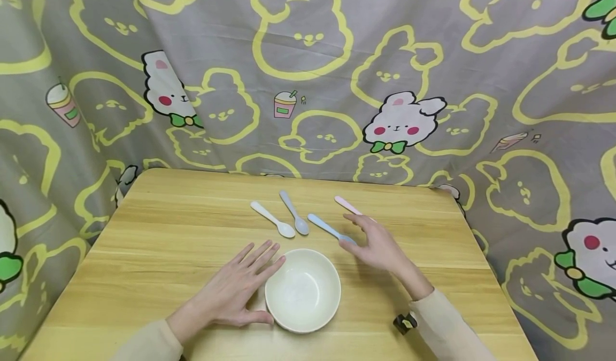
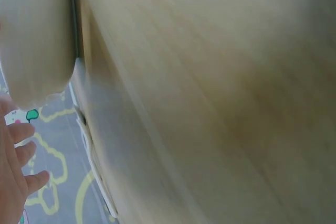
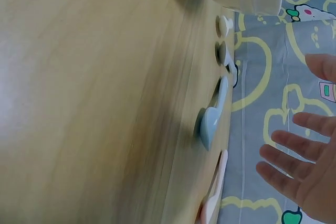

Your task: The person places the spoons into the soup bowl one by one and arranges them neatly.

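A cream bowl [image 1: 304, 291] stands upright near the front of the wooden table. My left hand [image 1: 236, 286] is at its left side, fingers spread, thumb and fingertips right at the rim. My right hand [image 1: 377, 243] hovers over the table to the right of the bowl, fingers extended and holding nothing. In the head view it overlaps the bowl end of the light blue spoon [image 1: 323, 225] and hides much of the pink spoon [image 1: 347, 205]. The right wrist view shows the blue spoon [image 3: 211, 121] and pink spoon [image 3: 214, 192] lying below that hand.
A white spoon [image 1: 271, 218] and a grey spoon [image 1: 293, 212] lie behind the bowl on the wooden table [image 1: 159, 243]. A grey patterned curtain [image 1: 308, 93] closes off the back and both sides. A small dark object [image 1: 405, 323] sits at the right sleeve.
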Demonstrator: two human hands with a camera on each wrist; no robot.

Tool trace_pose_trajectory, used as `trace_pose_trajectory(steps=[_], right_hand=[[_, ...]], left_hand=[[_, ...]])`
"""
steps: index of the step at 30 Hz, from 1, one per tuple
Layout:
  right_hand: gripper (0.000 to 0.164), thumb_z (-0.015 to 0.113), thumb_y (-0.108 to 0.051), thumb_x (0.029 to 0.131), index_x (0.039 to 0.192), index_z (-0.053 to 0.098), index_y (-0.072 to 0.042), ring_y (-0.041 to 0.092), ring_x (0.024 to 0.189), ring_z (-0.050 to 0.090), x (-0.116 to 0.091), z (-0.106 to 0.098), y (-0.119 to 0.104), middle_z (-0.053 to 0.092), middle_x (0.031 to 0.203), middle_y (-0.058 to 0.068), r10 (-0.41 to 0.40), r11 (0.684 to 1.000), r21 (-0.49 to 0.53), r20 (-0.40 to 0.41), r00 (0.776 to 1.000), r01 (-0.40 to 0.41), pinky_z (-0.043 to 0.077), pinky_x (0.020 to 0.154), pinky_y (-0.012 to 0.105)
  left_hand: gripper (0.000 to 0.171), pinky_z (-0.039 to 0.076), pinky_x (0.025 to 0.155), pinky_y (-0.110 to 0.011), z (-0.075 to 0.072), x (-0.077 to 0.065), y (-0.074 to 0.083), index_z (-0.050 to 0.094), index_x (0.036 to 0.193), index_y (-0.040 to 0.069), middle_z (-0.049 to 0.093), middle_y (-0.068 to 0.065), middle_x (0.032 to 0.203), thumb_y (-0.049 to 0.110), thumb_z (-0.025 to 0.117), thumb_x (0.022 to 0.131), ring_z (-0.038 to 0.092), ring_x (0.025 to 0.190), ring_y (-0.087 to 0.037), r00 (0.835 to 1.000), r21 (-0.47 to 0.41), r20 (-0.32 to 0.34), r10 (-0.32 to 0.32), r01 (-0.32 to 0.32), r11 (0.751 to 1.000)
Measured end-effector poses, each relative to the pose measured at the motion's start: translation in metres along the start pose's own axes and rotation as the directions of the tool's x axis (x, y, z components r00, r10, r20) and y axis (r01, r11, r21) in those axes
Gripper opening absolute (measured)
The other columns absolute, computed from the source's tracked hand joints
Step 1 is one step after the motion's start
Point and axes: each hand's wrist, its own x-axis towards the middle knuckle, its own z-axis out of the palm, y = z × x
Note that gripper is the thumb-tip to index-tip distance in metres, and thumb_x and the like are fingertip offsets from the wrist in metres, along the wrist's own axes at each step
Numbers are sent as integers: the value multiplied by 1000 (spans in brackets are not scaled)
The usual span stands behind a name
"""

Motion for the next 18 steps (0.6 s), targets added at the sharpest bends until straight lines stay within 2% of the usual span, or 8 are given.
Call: trace_pose_trajectory(steps=[4, 11, 18], right_hand=[[65, 77, -40, 95, 150, 58, -12, 36, 131, 65, 8, 1, 2, 66, 147, 13, 32, 993, 116, 39, 999, -36, 57, 109, 54], [61, 75, -33, 98, 146, 59, 0, 41, 128, 67, 21, 3, 7, 65, 145, 22, 5, 967, 254, 94, 996, -29, 57, 108, 57], [55, 76, -24, 98, 143, 60, 2, 39, 120, 72, 38, 2, 9, 67, 141, 25, 33, 924, 371, 170, 985, -95, 63, 99, 49]], left_hand=[[111, 42, 124, -55, 1, 0, 1, 39, 164, 12, 39, -15, 170, 93, 39, 87, 41, 157, -35, 1000, 4, 16, -3, 3, 1000], [113, 41, 126, -54, 2, 1, 2, 37, 164, 12, 39, -16, 170, 93, 42, 86, 40, 158, -34, 1000, 20, 26, -10, 10, 1000], [114, 40, 127, -54, 3, 2, 2, 37, 164, 10, 37, -16, 171, 93, 43, 86, 38, 159, -34, 999, 9, 36, -13, 13, 1000]])
